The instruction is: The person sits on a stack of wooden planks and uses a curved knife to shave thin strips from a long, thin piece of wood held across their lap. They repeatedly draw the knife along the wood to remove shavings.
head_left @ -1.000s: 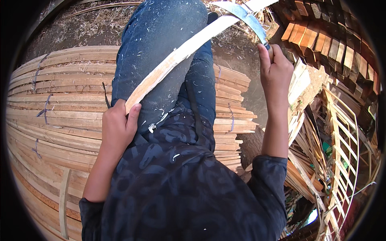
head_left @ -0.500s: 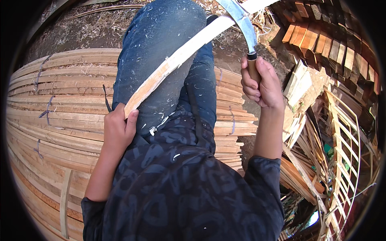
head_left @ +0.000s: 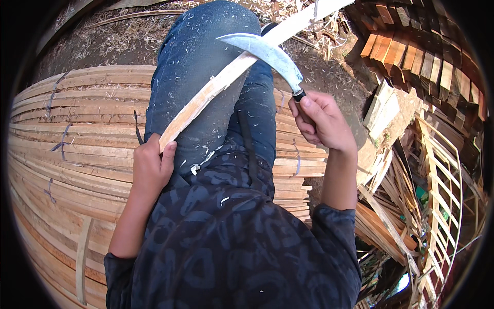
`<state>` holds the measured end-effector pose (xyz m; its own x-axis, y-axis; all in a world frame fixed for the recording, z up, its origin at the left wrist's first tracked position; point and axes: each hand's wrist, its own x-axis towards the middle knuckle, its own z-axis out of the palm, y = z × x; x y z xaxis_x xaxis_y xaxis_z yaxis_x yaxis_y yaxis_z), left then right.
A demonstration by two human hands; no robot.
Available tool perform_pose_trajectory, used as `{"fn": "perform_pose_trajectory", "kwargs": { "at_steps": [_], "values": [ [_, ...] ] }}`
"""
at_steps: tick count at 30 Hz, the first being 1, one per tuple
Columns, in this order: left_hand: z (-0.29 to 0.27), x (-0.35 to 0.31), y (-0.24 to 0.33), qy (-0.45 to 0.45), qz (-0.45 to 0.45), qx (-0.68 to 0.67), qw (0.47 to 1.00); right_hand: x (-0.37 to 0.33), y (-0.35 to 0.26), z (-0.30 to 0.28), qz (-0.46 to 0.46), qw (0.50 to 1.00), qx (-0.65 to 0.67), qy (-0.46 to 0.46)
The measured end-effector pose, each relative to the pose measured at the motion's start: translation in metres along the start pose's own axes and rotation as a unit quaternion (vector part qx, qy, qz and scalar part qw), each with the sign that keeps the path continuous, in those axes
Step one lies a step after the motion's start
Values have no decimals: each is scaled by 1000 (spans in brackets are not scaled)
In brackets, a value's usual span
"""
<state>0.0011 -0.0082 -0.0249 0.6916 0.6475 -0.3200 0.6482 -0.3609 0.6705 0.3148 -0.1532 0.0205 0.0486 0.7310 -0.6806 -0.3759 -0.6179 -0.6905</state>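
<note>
Your right hand (head_left: 325,122) hides most of your knife handle (head_left: 299,96). The top edge cuts off your wood strip (head_left: 206,93); your left hand (head_left: 153,160) covers its near end.

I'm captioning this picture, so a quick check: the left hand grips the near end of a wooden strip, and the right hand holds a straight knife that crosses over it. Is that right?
Not quite: the knife is curved, not straight, as the head view shows. The left hand does grip the wooden strip's near end, and the right hand holds the knife crossing over it.
</note>
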Motion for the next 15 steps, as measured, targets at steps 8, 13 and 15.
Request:
{"fn": "perform_pose_trajectory", "kwargs": {
  "at_steps": [8,13,15],
  "values": [
    [-1,2,3,-9,2,6,1000,5,2,25,-12,990,120,74],
    [-1,2,1,-11,5,14,1000,1,8,20,-40,987,144,56],
    [-2,1,3,-15,2,-1,1000,3,7,31,-27,987,130,92]
  ]
}}
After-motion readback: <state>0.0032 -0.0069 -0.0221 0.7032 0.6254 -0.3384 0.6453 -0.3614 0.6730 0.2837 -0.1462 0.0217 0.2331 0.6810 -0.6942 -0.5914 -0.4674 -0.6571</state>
